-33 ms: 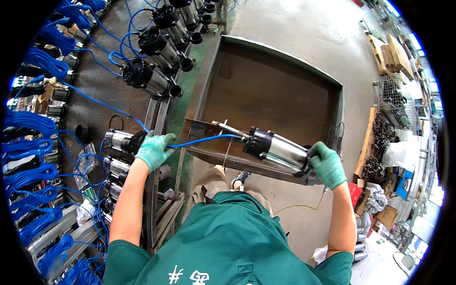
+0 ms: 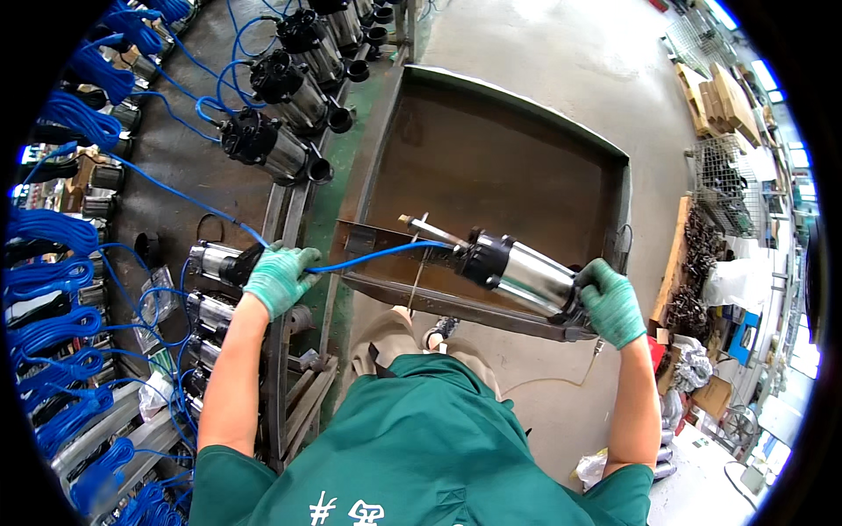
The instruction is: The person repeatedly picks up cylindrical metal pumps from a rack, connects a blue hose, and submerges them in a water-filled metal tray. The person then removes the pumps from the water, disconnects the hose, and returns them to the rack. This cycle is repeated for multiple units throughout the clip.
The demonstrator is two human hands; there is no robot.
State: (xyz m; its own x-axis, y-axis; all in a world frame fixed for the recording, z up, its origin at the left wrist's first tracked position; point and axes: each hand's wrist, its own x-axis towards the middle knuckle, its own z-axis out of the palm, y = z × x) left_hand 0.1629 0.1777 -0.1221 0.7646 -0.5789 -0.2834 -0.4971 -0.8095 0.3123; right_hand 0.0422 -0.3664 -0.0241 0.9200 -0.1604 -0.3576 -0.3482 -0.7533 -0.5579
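Observation:
I hold a shiny steel cylindrical pump (image 2: 524, 273) with a black collar over the near rim of a brown metal tank (image 2: 386, 235). My right hand (image 2: 610, 302), in a green glove, grips the pump's right end. A blue cable (image 2: 377, 254) runs from the pump's black end leftward. My left hand (image 2: 279, 276), also gloved green, is closed on that cable beside a rack of similar pumps (image 2: 215, 261). A thin metal rod (image 2: 428, 230) sticks out past the pump's black end.
Several more pumps with black tops and blue cables (image 2: 281, 149) lie in a row at upper left. Coils of blue cable (image 2: 53, 316) fill the left edge. Wire baskets and cardboard (image 2: 719, 114) stand at right, with dark metal parts (image 2: 697, 289) on the floor.

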